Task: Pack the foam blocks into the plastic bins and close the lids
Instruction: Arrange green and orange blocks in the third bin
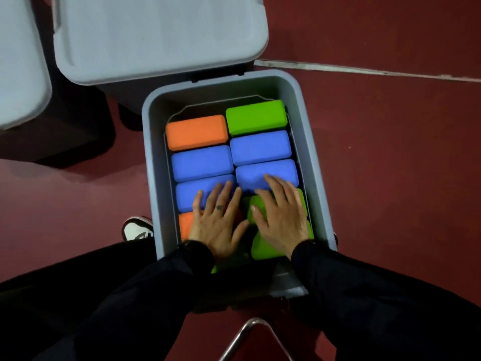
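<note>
Head view: an open grey bin (152, 157) stood on the dark red floor (390, 178), its lid (156, 40) swung up behind it. Foam blocks filled the bin in two columns: an orange block (196, 132) and a green block (256, 116) at the far end, blue blocks (260, 147) in the middle. The left hand (217, 225) lay flat with fingers spread over a blue and an orange block at the bin's near end; the right hand (279, 220) pressed flat, fingers straight, on a near green block (265, 247).
</note>
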Available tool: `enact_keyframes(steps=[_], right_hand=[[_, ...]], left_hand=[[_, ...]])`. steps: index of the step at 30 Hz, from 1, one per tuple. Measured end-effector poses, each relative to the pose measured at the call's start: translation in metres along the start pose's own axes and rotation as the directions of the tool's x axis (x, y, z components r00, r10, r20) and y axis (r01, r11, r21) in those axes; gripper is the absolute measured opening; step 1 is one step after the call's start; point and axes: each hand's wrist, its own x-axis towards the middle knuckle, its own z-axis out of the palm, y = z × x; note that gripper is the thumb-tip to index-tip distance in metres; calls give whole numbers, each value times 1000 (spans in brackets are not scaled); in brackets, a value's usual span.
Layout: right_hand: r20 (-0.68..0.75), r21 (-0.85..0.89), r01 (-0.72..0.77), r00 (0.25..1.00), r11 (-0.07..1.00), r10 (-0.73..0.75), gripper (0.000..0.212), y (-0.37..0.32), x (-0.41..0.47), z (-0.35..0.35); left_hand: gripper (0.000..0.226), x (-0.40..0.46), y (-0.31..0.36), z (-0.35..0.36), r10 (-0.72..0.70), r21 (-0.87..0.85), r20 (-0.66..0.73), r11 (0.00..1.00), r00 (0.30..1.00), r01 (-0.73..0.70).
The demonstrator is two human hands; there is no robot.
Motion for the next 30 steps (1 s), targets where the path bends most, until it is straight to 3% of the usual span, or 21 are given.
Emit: enact_keyframes(steps=[3,6,9,13,23,30], right_hand=[[-84,37,-69,994,997,72,56,4,54,-5],[-6,-58,-59,998,997,59,71,11,114,-7],[97,-144,-21,995,989,35,77,19,150,3],[44,-261,-10,999,965,22,75,16,153,26],[65,-299,-26,997,954,47,79,17,156,31],[120,-165,9,993,986,11,79,9,127,15]], left_hand=[[75,41,-36,-15,-77,5,-109,997,991,78],[80,89,-77,-36,-173,24,-51,984,984,174],[85,113,-96,-32,-148,74,-5,986,989,148],[87,118,-97,-14,-203,76,-56,975,978,207],[92,128,-79,-9,-259,35,-49,965,965,261],[77,82,-74,-6,-228,26,-46,973,973,230]])
